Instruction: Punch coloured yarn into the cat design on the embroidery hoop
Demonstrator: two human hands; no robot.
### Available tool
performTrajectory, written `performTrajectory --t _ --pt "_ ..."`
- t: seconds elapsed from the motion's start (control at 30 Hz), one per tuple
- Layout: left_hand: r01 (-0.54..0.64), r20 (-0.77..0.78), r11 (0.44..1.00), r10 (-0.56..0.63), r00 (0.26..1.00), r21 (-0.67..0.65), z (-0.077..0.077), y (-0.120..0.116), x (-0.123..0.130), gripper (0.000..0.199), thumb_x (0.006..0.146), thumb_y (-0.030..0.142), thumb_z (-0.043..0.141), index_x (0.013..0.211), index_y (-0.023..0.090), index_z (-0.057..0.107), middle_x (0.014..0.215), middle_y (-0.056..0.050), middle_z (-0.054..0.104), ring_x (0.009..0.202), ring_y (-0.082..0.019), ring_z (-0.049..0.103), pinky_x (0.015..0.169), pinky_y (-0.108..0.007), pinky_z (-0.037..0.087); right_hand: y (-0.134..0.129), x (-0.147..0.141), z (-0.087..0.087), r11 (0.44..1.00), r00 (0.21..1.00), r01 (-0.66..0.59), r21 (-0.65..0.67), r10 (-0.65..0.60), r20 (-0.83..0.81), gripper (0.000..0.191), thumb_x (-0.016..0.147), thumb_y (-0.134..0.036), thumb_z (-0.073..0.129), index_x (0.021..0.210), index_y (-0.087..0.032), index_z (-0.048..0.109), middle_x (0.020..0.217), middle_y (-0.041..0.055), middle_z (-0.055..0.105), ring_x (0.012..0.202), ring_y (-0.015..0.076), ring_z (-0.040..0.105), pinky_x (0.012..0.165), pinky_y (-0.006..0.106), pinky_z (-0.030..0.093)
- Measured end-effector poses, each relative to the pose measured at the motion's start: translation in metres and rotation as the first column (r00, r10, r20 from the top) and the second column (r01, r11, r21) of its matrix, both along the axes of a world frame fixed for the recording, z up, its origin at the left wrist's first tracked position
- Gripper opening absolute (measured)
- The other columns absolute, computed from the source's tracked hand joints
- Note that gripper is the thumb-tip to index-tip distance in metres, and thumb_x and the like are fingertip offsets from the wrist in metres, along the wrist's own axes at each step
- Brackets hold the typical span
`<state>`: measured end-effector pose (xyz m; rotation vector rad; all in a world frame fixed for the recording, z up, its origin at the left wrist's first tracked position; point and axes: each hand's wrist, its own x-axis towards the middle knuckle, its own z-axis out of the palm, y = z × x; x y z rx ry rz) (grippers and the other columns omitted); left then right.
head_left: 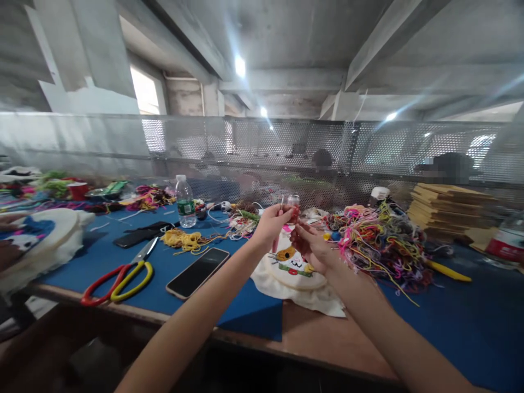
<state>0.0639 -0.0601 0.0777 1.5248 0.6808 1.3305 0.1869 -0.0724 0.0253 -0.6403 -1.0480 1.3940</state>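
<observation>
My left hand [272, 225] is closed in a pinch on a thin, shiny upright piece that looks like a needle [282, 202]. A bit of red yarn [294, 213] shows at its fingertips. Just to the right, my right hand [313, 246] has its fingers pressed together close to the yarn; what they grip is too small to make out. Both hands are raised above an embroidery hoop [297, 279] with white cloth, stitched with a cat's face, an orange patch and a green collar. My hands cover part of the hoop's upper side.
Left of the hoop lie a phone [198, 273], scissors [118, 281] and yellow yarn [180, 238]. A water bottle [185, 202] stands behind. A tangled yarn heap [380, 240], yellow-handled tool [450, 271] and stacked boards [446, 210] are right. Another person's hand rests by a hoop [67, 232] at far left.
</observation>
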Motion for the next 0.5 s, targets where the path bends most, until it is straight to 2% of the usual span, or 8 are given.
performTrajectory --t 0.1,0.27,0.37,0.5 --pt "0.113 0.192 0.979 -0.080 0.978 -0.168 0.011 0.002 0.007 0.005 0.075 0.010 0.055 0.070 0.011 0.057 0.066 -0.001 0.060 0.061 -0.008 0.055 0.066 -0.021 0.044 0.000 -0.001 0.009 0.999 1.000 0.017 -0.032 -0.018 -0.023 0.039 0.054 -0.033 0.076 0.086 -0.023 0.056 0.061 -0.0055 0.057 0.051 0.0073 0.050 0.048 0.020 0.040" --pt "0.249 0.397 0.906 -0.101 0.912 -0.342 0.010 0.015 0.017 0.015 0.080 0.006 0.046 0.072 0.013 0.057 0.077 -0.005 0.064 0.074 -0.010 0.061 0.078 -0.025 0.046 0.003 -0.002 0.007 0.990 0.997 -0.069 -0.121 0.072 0.023 0.031 0.052 -0.029 0.077 0.074 -0.020 0.058 0.053 -0.0066 0.051 0.043 0.0041 0.040 0.041 0.018 0.031" --pt "0.291 0.444 0.894 -0.119 0.888 -0.341 0.005 0.023 0.018 0.018 0.081 0.005 0.041 0.075 0.014 0.056 0.081 -0.005 0.064 0.080 -0.010 0.061 0.084 -0.026 0.046 0.008 0.000 -0.001 0.984 0.990 -0.117 -0.134 0.126 0.063 0.021 0.059 -0.028 0.073 0.069 -0.019 0.057 0.053 -0.0052 0.049 0.044 0.0045 0.040 0.043 0.019 0.033" --pt "0.228 0.316 0.946 -0.149 0.937 -0.230 -0.005 0.038 0.012 0.016 0.080 0.007 0.042 0.080 0.014 0.057 0.087 -0.007 0.064 0.089 -0.014 0.061 0.086 -0.032 0.047 0.011 0.003 -0.008 0.986 0.974 -0.096 -0.136 0.120 0.190 0.012 0.067 -0.026 0.066 0.069 -0.018 0.058 0.057 -0.0023 0.053 0.046 0.0055 0.042 0.046 0.021 0.037"
